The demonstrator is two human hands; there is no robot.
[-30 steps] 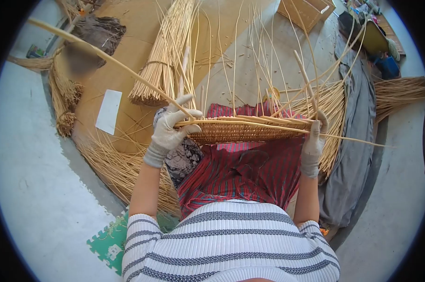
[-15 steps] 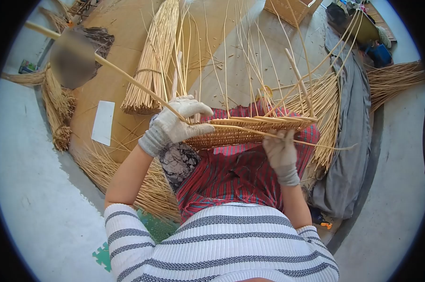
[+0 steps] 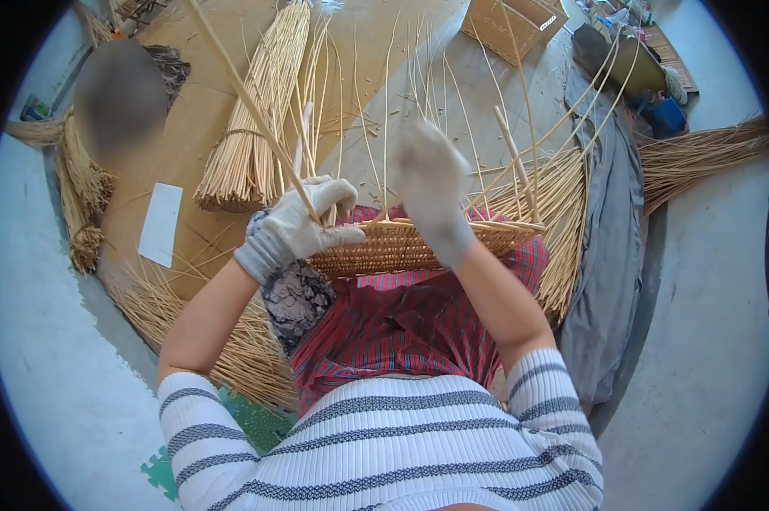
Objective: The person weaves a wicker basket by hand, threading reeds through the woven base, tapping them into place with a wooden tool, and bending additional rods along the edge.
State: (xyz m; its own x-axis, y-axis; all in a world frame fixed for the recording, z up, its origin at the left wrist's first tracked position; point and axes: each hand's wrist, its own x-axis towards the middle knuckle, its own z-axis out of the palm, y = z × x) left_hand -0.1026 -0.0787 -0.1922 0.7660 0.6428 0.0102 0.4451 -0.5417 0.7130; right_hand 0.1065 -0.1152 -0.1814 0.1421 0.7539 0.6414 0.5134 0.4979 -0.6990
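A half-woven wicker basket (image 3: 376,253) lies across my lap, its thin upright stakes rising from the far side. My left hand (image 3: 295,228), in a pale work glove, is closed at its left end, with the thumb along the near rim. A long, thicker willow rod (image 3: 250,106) slants up and left from that grip. My right hand (image 3: 433,183), also gloved, is over the middle of the basket among the stakes. Motion smears its fingers, so what they hold cannot be made out. Two stouter sticks (image 3: 512,153) stand at the basket's ends.
A tied bundle of willow rods (image 3: 252,128) lies ahead to the left. More loose rods (image 3: 563,213) fan out at my right beside a grey cloth (image 3: 610,247). A cardboard box (image 3: 514,30) is at the back. A white sheet (image 3: 160,224) lies on the floor at left.
My right hand has left the basket's near right rim and swung up and left over it. The rod along the rim now points up steeply from my left hand, which keeps its grip.
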